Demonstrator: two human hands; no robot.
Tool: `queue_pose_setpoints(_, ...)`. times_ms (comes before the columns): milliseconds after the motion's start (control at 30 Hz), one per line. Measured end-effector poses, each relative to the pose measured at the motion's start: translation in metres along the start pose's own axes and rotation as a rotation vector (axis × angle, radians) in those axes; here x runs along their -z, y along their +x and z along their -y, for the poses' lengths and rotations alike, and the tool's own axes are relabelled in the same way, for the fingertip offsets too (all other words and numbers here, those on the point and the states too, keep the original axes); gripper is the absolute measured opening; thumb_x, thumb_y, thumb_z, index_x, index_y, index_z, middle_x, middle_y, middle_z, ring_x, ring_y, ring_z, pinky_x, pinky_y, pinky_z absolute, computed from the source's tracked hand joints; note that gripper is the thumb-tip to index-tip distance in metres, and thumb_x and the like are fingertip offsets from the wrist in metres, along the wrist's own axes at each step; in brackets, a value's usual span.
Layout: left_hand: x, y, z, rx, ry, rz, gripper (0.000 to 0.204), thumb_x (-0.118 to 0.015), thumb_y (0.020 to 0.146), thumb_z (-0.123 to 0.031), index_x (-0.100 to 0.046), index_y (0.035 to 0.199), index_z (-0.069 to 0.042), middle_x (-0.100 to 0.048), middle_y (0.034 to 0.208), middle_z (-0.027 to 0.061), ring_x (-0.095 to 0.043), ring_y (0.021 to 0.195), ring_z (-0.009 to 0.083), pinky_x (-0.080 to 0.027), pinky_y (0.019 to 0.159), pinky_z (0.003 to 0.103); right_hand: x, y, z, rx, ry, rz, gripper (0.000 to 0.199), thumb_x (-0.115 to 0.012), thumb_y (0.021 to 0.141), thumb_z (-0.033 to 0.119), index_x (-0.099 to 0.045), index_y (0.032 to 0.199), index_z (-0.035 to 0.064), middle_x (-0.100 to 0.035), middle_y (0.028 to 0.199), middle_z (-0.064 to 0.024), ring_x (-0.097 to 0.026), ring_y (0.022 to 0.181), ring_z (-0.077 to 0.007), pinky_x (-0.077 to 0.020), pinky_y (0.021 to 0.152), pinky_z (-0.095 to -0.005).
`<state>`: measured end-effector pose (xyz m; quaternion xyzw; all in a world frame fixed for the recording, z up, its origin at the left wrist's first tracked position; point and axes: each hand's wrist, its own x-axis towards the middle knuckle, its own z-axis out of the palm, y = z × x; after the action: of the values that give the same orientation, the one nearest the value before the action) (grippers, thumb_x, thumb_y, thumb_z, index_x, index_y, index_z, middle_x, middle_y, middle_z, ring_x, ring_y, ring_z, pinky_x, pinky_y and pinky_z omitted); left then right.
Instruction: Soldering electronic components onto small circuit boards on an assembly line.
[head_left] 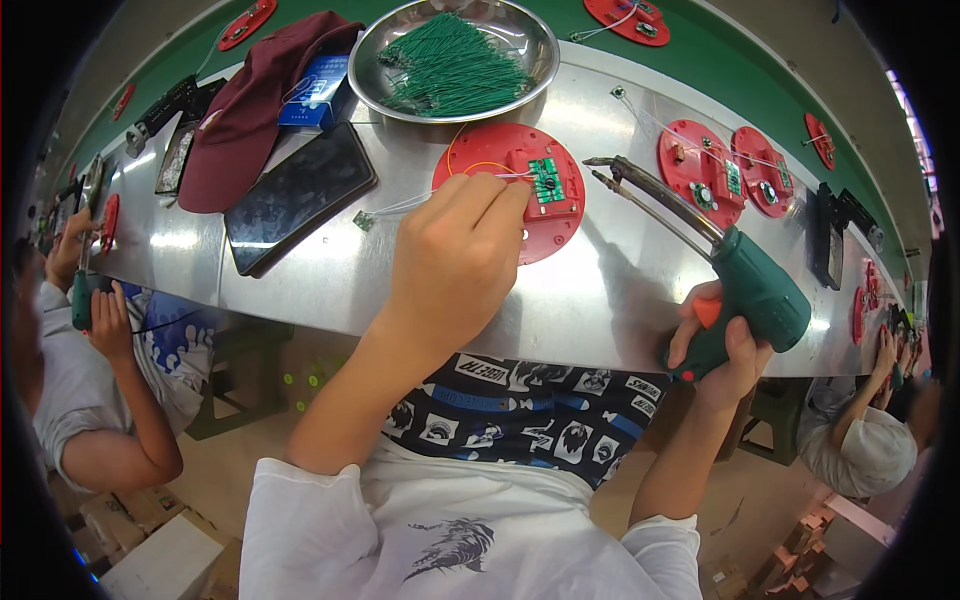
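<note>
My right hand (715, 340) is wrapped round the grip of a green pistol-shaped soldering iron (765, 290) with an orange trigger. Its metal tip points left, just beyond the right edge of a round red plastic disc (545, 235). On that disc sits a small green circuit board (547, 182). My left hand (460, 240) hangs over the disc's left part, its fingers pinched at thin wires that run to the board; the fingertips are partly hidden by the hand. A small loose circuit piece (363, 220) on white wires lies left of my hand.
A steel bowl (542, 75) of green wires stands behind the disc. To the left lie a black phone (300, 198), a maroon cap (240, 130) and a blue box (316, 92). More red discs (690, 150) rest at the right. Co-workers sit on both sides; a green belt runs behind.
</note>
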<state>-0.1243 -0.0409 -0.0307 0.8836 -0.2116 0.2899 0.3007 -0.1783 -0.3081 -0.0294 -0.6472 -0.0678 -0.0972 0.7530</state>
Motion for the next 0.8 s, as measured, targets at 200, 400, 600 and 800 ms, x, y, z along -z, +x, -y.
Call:
queue_pose_setpoints(200,0.001,0.0,-0.001,-0.008,-0.006,0.004,0.017,-0.067,0.079,0.005,-0.069,0.096,0.005,-0.066,0.086,0.0149,-0.064,0.075,0.0315,-0.052,0.067,0.038,0.001,-0.001,0.002,-0.025,0.049,-0.025,0.056,-0.059,0.093,0.027,-0.046,0.128,-0.013,-0.062,0.091,-0.0253,-0.057,0.045,-0.0233,-0.0446,0.038,-0.0298)
queue_pose_setpoints(400,0.0,-0.003,0.0,-0.042,0.041,-0.03,0.02,-0.067,0.073,0.0,-0.068,0.093,0.0,-0.059,0.082,0.0102,-0.061,0.075,0.0272,-0.05,0.063,0.037,-0.001,0.0,0.001,0.018,0.045,-0.07,0.055,-0.056,0.094,0.03,-0.046,0.127,-0.0127,-0.06,0.088,-0.0241,-0.055,0.041,-0.0213,-0.0425,0.035,-0.0285)
queue_pose_setpoints(600,0.004,0.002,-0.003,0.057,-0.011,-0.06,0.013,-0.069,0.078,-0.003,-0.066,0.09,0.001,-0.059,0.083,0.0117,-0.061,0.075,0.0295,-0.05,0.065,0.041,0.013,0.005,0.009,0.11,0.005,-0.178,0.052,-0.056,0.096,0.033,-0.048,0.118,-0.013,-0.059,0.088,-0.0232,-0.055,0.041,-0.0213,-0.0409,0.033,-0.0281)
queue_pose_setpoints(800,0.032,0.041,-0.009,0.071,0.077,0.172,0.036,-0.076,0.077,-0.026,-0.065,0.096,0.002,-0.061,0.086,0.0152,-0.062,0.084,0.0325,-0.051,0.072,0.043,0.069,0.011,0.025,0.188,-0.094,-0.24,0.042,-0.05,0.099,0.032,-0.053,0.107,-0.0092,-0.059,0.088,-0.0195,-0.052,0.041,-0.0162,-0.0393,0.035,-0.0266)
